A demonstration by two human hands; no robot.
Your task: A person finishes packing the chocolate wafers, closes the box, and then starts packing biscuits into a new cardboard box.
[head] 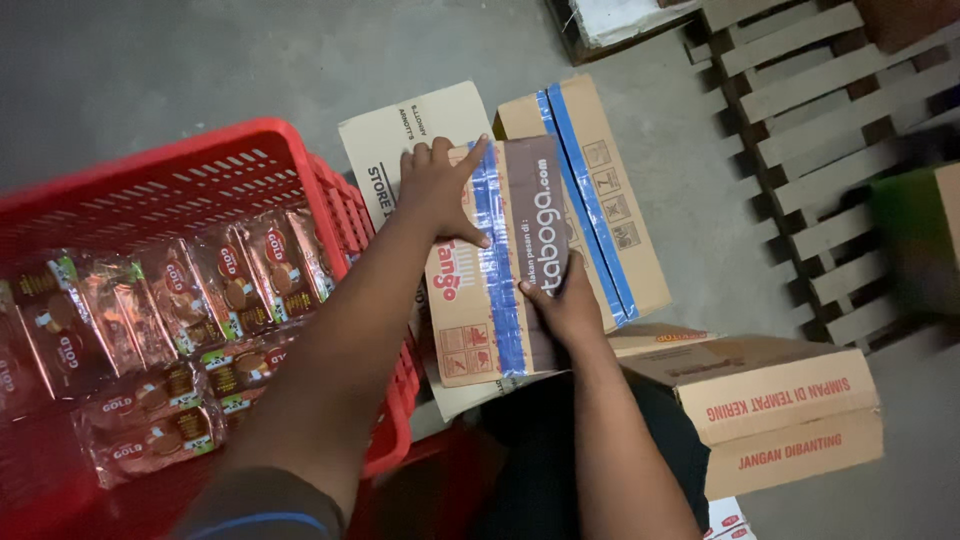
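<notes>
Head view: a flattened cardboard box flap (500, 270), crossed by a strip of blue tape (497, 270) and a brown printed band, was seen held over the open cartons on the concrete floor (150, 60). The left hand (438, 190) was laid flat on the upper left part of the flap, its fingers (470, 160) spread and pressed against the cardboard, the forefinger stretched toward the top of the blue tape; nothing was pinched in this grip. The right hand (568, 305) was set against the lower right edge of the same flap, the thumb on the brown band and the other fingers tucked under the edge, so that the flap was lightly pinched there. A second flap (590, 200) with two blue tape lines lay just beside it to the right, touching or overlapping it. A pale flap (400, 130) with dark printing showed behind the left hand. A red plastic crate (200, 165) stood at the left, just beside the cartons, and was filled with rows of shiny biscuit packets (180, 330). At the lower right another brown carton (790, 420) with red lettering rested on the floor. A wooden pallet (820, 130) lay toward the upper right corner of the floor.
</notes>
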